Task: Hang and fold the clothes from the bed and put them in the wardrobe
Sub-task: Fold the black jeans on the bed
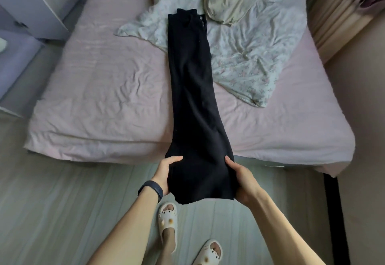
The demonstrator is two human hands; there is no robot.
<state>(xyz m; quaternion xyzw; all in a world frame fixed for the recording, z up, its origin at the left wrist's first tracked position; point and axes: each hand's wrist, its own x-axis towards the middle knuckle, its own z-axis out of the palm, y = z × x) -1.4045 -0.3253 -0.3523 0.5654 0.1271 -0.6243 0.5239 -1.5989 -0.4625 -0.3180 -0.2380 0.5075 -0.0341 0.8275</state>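
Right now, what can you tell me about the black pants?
The black pants look like thick cloth, folded lengthwise, leg over leg. They lie straight down the pink bed, the buttoned waistband at the far end on the flowery blanket. The leg ends reach past the bed's edge, held by the left hand and right hand, one each side.

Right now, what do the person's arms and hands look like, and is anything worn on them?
No sleeves are in view on either side, right down to the frame edge. The left hand and right hand are ungloved, with no rings visible. A dark, smooth wristband, like a fitness band, circles the left wrist; the right wrist carries nothing.
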